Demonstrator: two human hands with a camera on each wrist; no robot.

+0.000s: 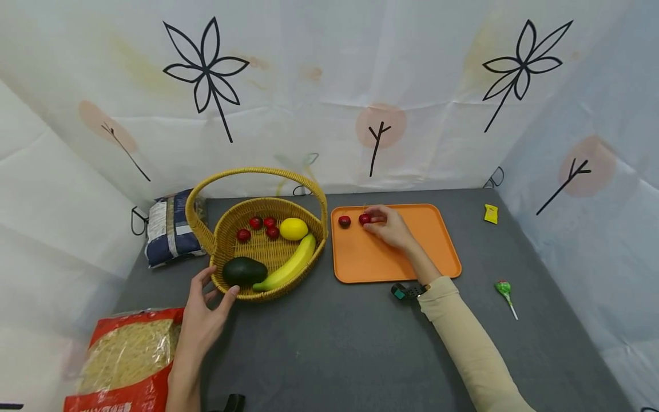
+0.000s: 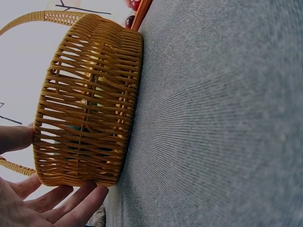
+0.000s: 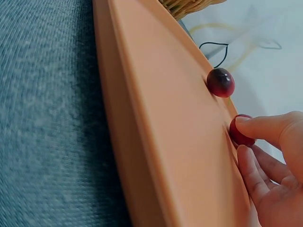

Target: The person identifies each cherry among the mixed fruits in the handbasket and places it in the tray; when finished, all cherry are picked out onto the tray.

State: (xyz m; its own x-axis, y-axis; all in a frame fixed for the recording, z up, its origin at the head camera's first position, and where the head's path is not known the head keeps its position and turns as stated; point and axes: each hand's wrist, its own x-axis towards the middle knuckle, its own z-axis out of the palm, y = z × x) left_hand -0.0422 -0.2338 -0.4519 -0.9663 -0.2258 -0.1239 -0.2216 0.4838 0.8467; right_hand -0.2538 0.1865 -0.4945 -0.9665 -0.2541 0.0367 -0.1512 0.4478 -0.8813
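My right hand (image 1: 388,226) pinches a dark red cherry (image 3: 241,130) between thumb and fingertips at the far edge of the orange tray (image 1: 355,257). To its left on the tray lies another cherry (image 1: 344,221). With straight, spread fingers, my left hand (image 1: 206,312) touches the near-left side of the yellow wicker basket (image 2: 90,104), which stands upright on the table. Inside the basket are a lemon (image 1: 294,229), a banana (image 1: 288,266), an avocado (image 1: 244,271) and several cherries (image 1: 243,235). The left wrist view shows the fingertips against the woven wall.
A blue and white bag (image 1: 175,229) stands behind the basket's left side. Beside my left forearm lies a red pasta bag (image 1: 128,355). On the right are a yellow wrapped candy (image 1: 491,214) and a green lollipop (image 1: 504,289). White cloth walls (image 1: 319,86) border the grey table.
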